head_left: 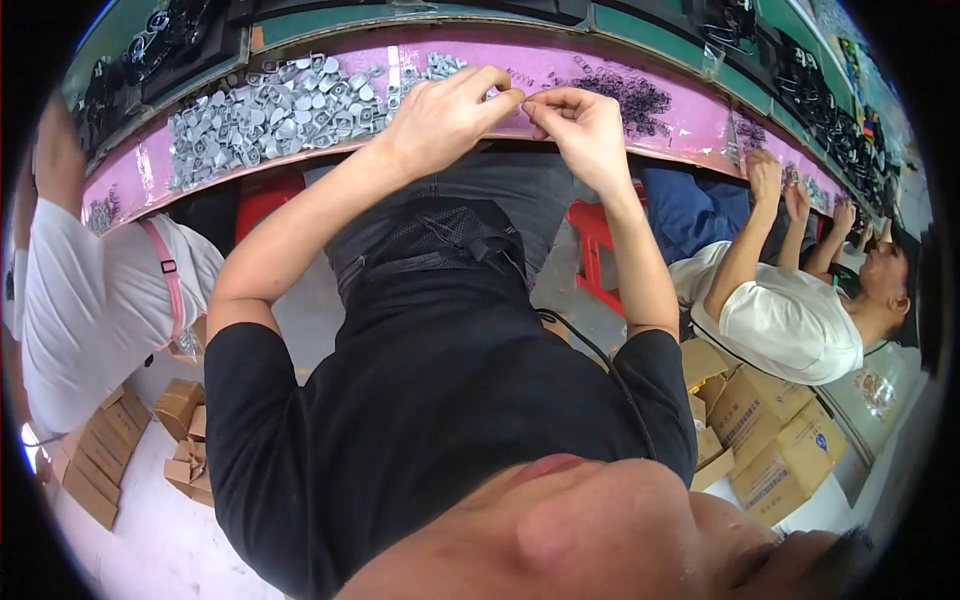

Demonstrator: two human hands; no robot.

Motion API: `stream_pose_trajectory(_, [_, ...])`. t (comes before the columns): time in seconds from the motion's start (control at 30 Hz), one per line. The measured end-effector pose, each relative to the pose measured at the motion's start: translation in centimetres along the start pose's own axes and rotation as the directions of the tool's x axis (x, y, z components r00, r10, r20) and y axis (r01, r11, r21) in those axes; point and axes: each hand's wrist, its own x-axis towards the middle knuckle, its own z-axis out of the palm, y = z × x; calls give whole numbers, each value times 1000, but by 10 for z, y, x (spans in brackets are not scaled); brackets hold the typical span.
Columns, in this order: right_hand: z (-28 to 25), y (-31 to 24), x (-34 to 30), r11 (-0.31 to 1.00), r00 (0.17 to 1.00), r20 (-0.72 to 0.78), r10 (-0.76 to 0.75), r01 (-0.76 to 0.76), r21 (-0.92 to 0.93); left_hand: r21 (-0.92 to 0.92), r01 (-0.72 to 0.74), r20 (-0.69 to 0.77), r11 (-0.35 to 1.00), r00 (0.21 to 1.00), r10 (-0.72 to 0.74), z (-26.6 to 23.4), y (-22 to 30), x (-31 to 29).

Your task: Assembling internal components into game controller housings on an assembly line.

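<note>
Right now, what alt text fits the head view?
Left hand and right hand pinch close together at a pink bench; any item between them is too small to identify. Grey parts lie heaped left, black parts right, with white-shirted co-workers on both sides.

Wide fisheye cam on wearer's head, facing down, close over torso (450,350), w/ L hand (445,115), R hand (588,130) & bench (695,120) up top.
</note>
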Motion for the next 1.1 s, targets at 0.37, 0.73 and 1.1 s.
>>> stream_pose_trajectory(0.37, [1, 5, -4, 467, 609, 138, -781, 716, -518, -694, 712, 679, -107, 597, -428, 5, -8, -4])
stream_pose_trajectory(0.73, [4, 24, -3, 931, 993, 115, -30, -14, 365, -491, 211, -64, 846, 959, -276, -5, 13, -12])
stream_pose_trajectory(1.1, [4, 7, -10, 956, 951, 304, -54, -39, 291, -183, 154, 208, 971, 971, -115, -22, 14, -6])
